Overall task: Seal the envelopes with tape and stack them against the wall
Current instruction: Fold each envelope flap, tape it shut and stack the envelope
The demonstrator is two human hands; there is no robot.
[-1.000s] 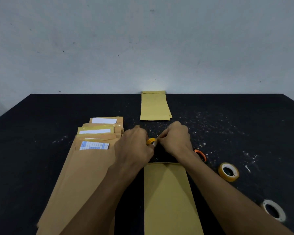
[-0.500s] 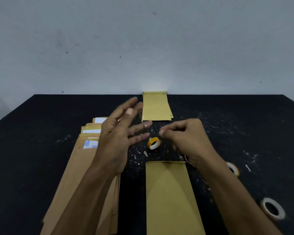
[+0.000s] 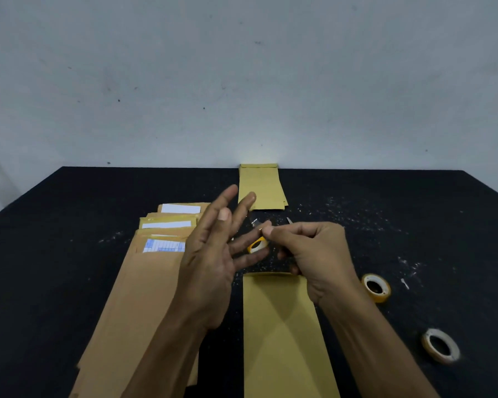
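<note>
- Brown-yellow paper envelope point(image 3: 282, 334) lies flat on the black speckled surface point(image 3: 414, 219), straight in front of the person, its far short edge just under the right hand.
- Right hand point(image 3: 316, 254): thumb and forefinger drawn together in a narrow pinch. A short clear strip of tape point(image 3: 270, 222) seems to stretch from that pinch toward the left fingertips; it is faint, so I judge this, not certain.
- Left hand point(image 3: 213, 254): fingers spread and straight, grip wide, curled round nothing. One fingertip point(image 3: 266, 225) appears to touch the strip's end.
- Small yellow roll of tape point(image 3: 258, 245) sits on the surface between the two hands, just beyond the envelope's far edge.
- Progress, as a judgement: a small stack of yellow envelopes point(image 3: 260, 186) already lies flat with its far end against the pale wall point(image 3: 242, 81), so some are finished.
- Left to do: a fanned pile of brown envelopes with white labels point(image 3: 144, 271) waits to the left of the left arm, a good deal larger than the finished stack. Task looks early to middle.
- Step in hand, I reckon: bringing the strip down over the envelope's flap, which is not yet taped as far as can be seen.
- Spare rolls: a yellow tape roll point(image 3: 376, 287) and a white tape roll point(image 3: 440, 345) lie to the right, well apart from the hands.
</note>
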